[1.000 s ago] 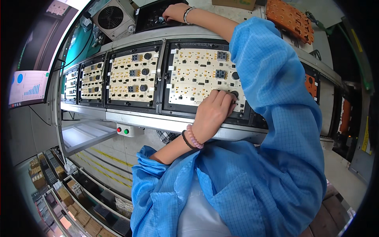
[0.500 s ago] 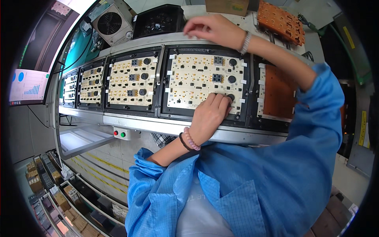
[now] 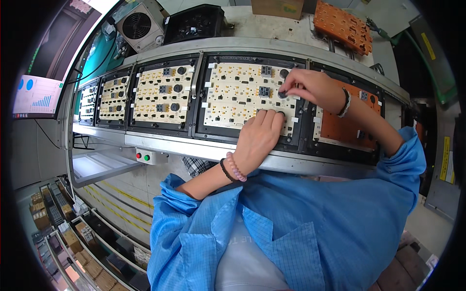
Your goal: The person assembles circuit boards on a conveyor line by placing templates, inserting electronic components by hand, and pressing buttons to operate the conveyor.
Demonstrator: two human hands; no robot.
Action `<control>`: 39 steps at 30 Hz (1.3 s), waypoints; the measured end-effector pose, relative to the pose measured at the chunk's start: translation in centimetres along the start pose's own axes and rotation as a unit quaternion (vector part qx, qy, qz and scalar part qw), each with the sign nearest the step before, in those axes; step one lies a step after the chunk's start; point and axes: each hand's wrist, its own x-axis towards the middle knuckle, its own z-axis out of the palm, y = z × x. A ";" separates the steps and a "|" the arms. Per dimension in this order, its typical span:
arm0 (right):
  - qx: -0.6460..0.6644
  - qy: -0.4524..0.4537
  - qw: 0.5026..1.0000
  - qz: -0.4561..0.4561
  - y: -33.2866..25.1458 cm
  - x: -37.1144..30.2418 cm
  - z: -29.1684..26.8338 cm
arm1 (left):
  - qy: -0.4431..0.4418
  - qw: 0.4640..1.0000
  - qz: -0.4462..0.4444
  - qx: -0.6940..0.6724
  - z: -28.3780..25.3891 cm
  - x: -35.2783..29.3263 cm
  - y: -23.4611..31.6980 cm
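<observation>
A cream circuit board (image 3: 228, 99) sits in a black frame (image 3: 198, 116) in front of me. It carries small two-digit displays (image 3: 264, 91) and round black buzzer-like parts down its right side. At the middle one of these round black parts (image 3: 282, 94), the fingertips of my right hand (image 3: 310, 86) are pinched together. My left hand (image 3: 259, 133) lies over the board's lower right, its fingers bent onto the lowest round part, which they mostly cover. The top round part (image 3: 285, 73) is uncovered, beyond my right fingers.
More framed boards (image 3: 161, 94) line the metal rail to the left. An orange board (image 3: 349, 119) lies in the frame under my right forearm. Behind are a fan unit (image 3: 137, 26), a black bin (image 3: 194, 24) and an orange perforated plate (image 3: 342, 26). A button box (image 3: 144, 156) hangs in front.
My right hand has come down from above the rail's far side to the board's middle round black part. My left hand stays at the lowest one.
</observation>
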 end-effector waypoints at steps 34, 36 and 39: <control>-0.365 0.046 0.930 -0.023 1.3 -2.7 -0.7 | 0.045 0.993 -0.004 0.108 -2.7 0.6 -17.8; -0.398 0.059 0.915 -0.029 1.7 -2.5 0.4 | 0.039 0.989 0.011 0.140 -2.8 1.3 -18.2; -0.483 0.065 0.871 -0.058 1.4 -1.6 1.5 | 0.045 0.991 0.014 0.129 -2.4 1.2 -18.0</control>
